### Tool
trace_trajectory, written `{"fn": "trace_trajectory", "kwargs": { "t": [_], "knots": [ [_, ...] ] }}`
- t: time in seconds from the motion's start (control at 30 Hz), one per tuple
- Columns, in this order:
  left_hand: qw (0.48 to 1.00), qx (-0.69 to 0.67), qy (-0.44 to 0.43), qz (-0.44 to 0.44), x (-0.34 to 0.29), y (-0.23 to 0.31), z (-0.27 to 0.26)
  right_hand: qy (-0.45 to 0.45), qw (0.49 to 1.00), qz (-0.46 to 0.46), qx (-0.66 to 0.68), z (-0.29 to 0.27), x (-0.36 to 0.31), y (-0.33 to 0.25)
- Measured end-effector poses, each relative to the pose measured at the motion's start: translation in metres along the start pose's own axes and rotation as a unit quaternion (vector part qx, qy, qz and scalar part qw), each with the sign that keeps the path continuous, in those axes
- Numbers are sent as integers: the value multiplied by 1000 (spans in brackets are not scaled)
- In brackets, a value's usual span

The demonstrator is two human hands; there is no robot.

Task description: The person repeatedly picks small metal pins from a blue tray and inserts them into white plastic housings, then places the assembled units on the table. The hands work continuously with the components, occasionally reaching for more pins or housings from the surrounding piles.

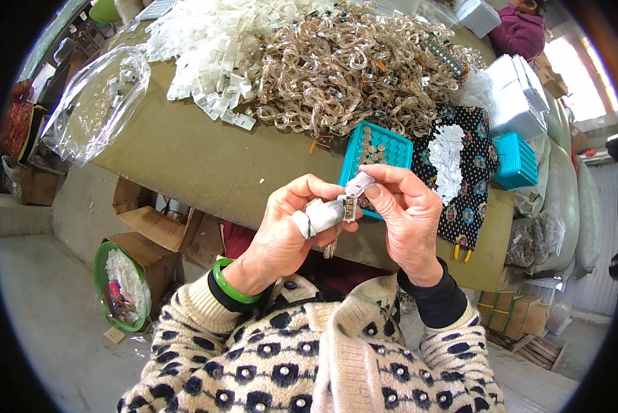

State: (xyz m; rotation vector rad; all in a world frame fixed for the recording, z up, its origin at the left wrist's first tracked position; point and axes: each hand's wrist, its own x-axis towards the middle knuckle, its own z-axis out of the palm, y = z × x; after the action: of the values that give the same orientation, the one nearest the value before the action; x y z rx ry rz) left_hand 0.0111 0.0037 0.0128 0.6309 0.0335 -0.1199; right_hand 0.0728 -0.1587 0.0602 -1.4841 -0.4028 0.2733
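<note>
Two Hands on One Small Pale Piece

The left hand (281, 224) and the right hand (413, 217) are close together, both pinching at the small pale piece (359, 184). It is held above the near edge of the surface (205, 162), partly in front of the teal tray (394, 146). Just below it shows a metal part (350, 208); whether the two are joined, I cannot tell. For good work, I think the left hand should keep steady support, while the right thumb makes only small, even pressure. Better to align the edges first, because force at an angle could crack the plastic or bend the metal.
</note>
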Motion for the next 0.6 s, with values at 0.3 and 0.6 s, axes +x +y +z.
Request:
{"fn": "trace_trajectory", "kwargs": {
  "t": [0.3, 0.6],
  "knots": [
    [999, -27, -23, -20, -1, -1, -1, 6, 998, 2, -68, -2, -2, -5],
    [995, -87, -49, -15, -3, -4, -4, -18, 921, -328, -208, 2, 10, 16]
  ]
}}
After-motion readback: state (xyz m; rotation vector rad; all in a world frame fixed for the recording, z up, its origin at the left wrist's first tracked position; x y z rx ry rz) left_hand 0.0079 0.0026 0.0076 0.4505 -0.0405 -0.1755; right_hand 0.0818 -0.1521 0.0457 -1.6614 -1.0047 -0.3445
